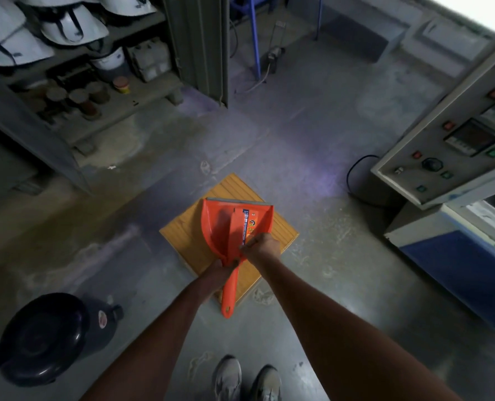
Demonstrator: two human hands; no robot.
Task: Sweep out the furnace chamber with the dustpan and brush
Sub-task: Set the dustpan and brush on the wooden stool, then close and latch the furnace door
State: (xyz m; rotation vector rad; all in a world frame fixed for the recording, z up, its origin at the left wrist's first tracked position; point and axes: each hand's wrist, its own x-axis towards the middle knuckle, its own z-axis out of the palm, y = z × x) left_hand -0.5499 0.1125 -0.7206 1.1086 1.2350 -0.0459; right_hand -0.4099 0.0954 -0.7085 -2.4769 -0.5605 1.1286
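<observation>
The left hand [216, 272] is closed around the neck of the orange plastic dustpan [220, 227]. The right hand [262, 248] pinches the labelled orange brush [242, 227] nested inside. Both arms reach forward and down, over a square wooden board [182, 238].

Nothing here can actually be read. The orange dustpan [220, 227], lying on the wooden board [182, 235], has a printed label [247, 227] running along the brush nested in it: a blue-and-white strip with small print and a round emblem, all too blurred to make out. The dark bin [52, 337] near the lower left edge of the floor wears a red-and-white sticker [103, 318], perhaps a brand mark, its lettering illegible. The control panel [443, 146] at the right edge carries a dark display [472, 137] showing no legible digits.
</observation>
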